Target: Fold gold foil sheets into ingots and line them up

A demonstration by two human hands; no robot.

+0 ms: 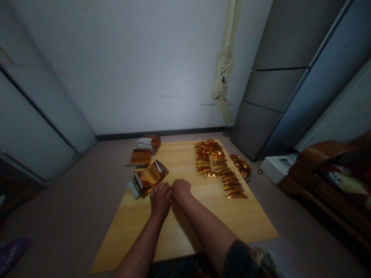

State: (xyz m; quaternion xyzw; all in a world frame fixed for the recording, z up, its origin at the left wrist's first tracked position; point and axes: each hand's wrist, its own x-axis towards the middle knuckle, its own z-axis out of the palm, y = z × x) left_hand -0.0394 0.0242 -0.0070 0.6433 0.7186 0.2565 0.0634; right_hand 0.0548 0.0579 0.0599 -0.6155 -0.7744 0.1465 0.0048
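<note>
My left hand [161, 197] and my right hand [181, 189] meet near the middle of the wooden table, close to its surface. Both are closed, fingers curled inward, and whatever sits between them is hidden. Just beyond my left hand lies a fanned stack of shiny gold foil paper sheets [149, 175] with pale backs. Rows of folded gold foil paper pieces [232, 181] overlap to the right of my right hand, running toward the far edge.
The wooden table [232, 222] carries more gold sheets [141, 157] and a curled bundle [148, 143] at its far left. Beyond its right edge, a container of gold pieces [241, 166] stands low. A white box [274, 170], wooden seat [327, 158] and grey refrigerator [266, 88] are further right.
</note>
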